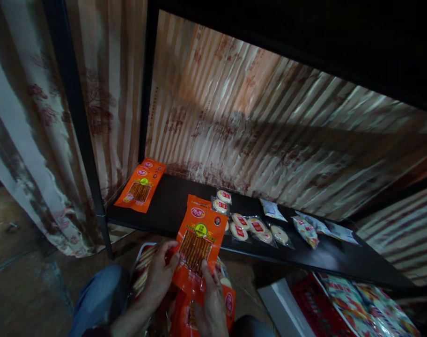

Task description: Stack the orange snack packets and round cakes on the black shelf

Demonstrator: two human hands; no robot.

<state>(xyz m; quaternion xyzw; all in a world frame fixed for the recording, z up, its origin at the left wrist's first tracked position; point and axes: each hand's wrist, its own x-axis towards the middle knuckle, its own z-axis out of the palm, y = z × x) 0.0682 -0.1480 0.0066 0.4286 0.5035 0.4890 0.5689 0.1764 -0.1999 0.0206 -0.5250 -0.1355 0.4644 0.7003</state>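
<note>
An orange snack packet (pixel 202 229) with a clear window showing brown sticks is held up in front of the shelf's front edge. My left hand (pixel 162 267) grips its left edge between thumb and fingers. My right hand (pixel 211 299) is closed on its lower right edge, thumb on the front. Below it lies another orange packet (pixel 229 299), partly covered by my right hand; whether that hand touches it I cannot tell. More orange packets (pixel 140 187) lie overlapping at the left end of the black shelf (pixel 174 185).
Several round wrapped cakes (pixel 239 227) lie mid-shelf, with small bags (pixel 306 229) farther right. A dark post (pixel 83 121) stands at left, and a patterned curtain (pixel 252 117) hangs behind. Below are a filled container (pixel 143 267) and a red-and-white box (pixel 305 304) of packets.
</note>
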